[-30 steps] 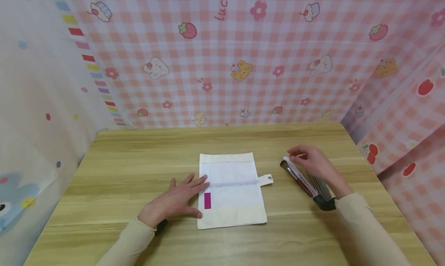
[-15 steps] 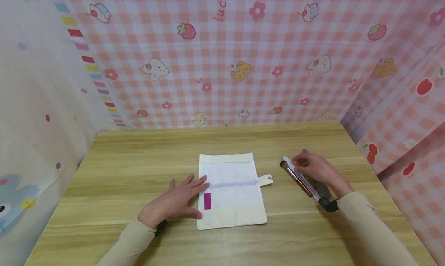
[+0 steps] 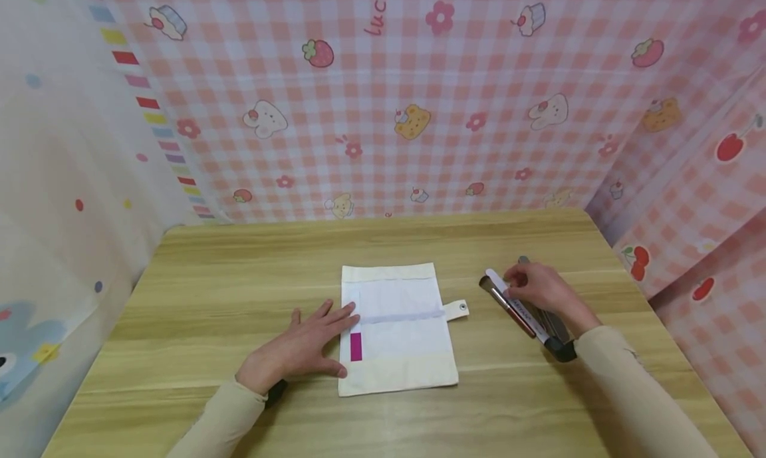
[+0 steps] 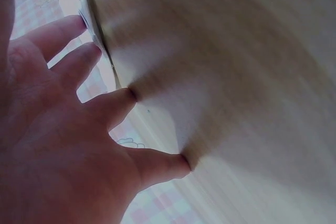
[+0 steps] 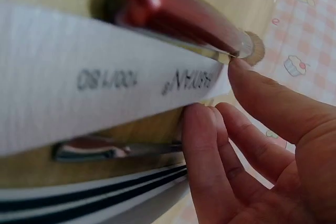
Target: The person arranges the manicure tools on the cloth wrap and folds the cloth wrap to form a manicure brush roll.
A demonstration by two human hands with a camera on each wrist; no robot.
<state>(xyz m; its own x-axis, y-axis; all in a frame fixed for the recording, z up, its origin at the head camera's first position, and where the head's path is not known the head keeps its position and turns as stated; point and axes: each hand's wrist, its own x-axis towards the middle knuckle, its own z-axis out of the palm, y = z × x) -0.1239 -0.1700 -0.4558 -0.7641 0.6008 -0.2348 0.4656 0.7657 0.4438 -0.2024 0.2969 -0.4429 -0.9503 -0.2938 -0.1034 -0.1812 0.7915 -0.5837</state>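
Beside the case (image 3: pixel 407 342), I note my right hand (image 3: pixel 543 290) lower than a second ago, pinching the file (image 5: pixel 142 81), apparently secured; my left hand (image 3: pixel 299 346) touches the case, fingers wide.

The right hand (image 3: pixel 547 292) pinches, thumb (image 5: pixel 273 98) opposing forefinger (image 5: pixel 202 140), the other fingers (image 5: pixel 236 169) bent just behind that grip; its sleeved forearm (image 3: pixel 637 391) runs back from the grip; well left of it, the left hand (image 3: pixel 299 345) rests palm down on spread fingertips (image 4: pixel 130 95).
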